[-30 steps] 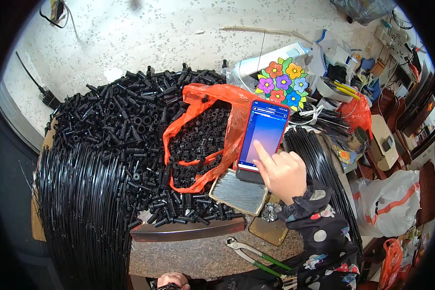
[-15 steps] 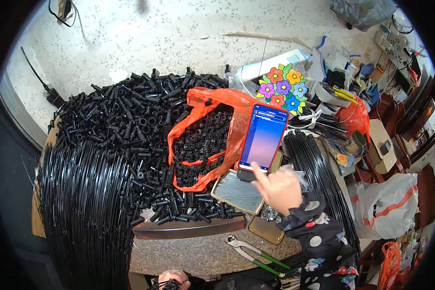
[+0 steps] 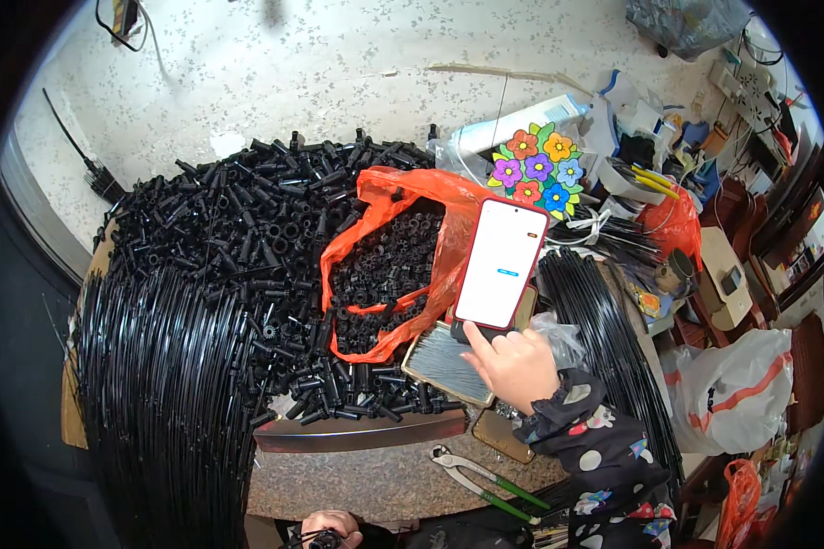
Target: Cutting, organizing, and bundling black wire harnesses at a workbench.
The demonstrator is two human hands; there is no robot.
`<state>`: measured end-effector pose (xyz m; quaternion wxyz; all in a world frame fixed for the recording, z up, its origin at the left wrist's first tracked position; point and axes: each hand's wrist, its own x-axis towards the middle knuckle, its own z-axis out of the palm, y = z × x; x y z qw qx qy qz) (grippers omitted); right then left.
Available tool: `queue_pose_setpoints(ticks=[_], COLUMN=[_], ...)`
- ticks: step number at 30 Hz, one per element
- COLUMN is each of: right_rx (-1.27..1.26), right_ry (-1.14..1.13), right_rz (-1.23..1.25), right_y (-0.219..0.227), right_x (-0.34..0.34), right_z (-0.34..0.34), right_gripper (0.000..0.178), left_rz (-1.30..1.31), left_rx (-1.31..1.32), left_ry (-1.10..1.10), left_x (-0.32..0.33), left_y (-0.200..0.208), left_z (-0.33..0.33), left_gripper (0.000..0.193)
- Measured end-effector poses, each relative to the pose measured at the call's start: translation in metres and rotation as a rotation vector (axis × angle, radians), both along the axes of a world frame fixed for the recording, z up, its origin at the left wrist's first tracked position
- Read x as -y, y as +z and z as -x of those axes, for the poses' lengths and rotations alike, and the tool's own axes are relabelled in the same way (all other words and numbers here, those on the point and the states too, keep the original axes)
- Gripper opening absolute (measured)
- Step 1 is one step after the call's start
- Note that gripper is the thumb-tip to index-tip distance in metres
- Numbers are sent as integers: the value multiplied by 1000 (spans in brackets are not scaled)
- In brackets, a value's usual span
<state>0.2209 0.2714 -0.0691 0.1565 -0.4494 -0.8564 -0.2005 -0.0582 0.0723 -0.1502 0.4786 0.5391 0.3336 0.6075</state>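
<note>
A smartphone (image 3: 501,265) in a red case stands tilted on a dark holder, its screen mostly white. My right hand (image 3: 515,368) is just below it, index finger stretched to the phone's lower edge and the other fingers loosely bent, holding nothing. Under that hand lies a tray of thin grey metal wires (image 3: 449,364). At the bottom edge, my left hand (image 3: 335,523) is closed around a small black plastic part (image 3: 322,540), mostly cut off by the frame. Nippers with green handles (image 3: 478,485) lie on the speckled tabletop (image 3: 348,480).
A heap of black plastic tubes (image 3: 238,210) covers the back left, beside long black rods (image 3: 156,366). An open red bag (image 3: 375,183) holds small black rings. More black rods (image 3: 604,320) lie right of the phone. A flower decoration (image 3: 537,167) stands behind it.
The phone screen has gone from a blue and pink picture to a mostly white page. My right hand has shifted slightly down and left. My left hand stays put.
</note>
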Motion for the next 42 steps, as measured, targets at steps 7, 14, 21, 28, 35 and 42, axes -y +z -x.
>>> queue_pose_setpoints(ticks=[7,14,21,28,35,42], right_rx=[-34,-72,-75,-60,-61,-43], right_ry=[26,-22,-15,-9,-19,-25], right_rz=[-1,27,27,28,8,20], right_y=[-1,4,3,4,0,0], right_x=[4,6,4,4,7,5], right_z=[-7,-7,-12,-9,-13,-11], right_gripper=[34,36,34,30,29,29], left_rz=[-124,-47,-112,-125,-61,-148], left_rx=[95,47,92,-23,79,56], left_ry=[-141,-38,-125,-19,-101,-47], left_x=[-3,-2,-4,-6,-3,-6], left_y=[-20,-3,-16,-4,-4,-1], left_z=[9,1,8,2,1,-1], left_gripper=[23,23,24,21,19,23])
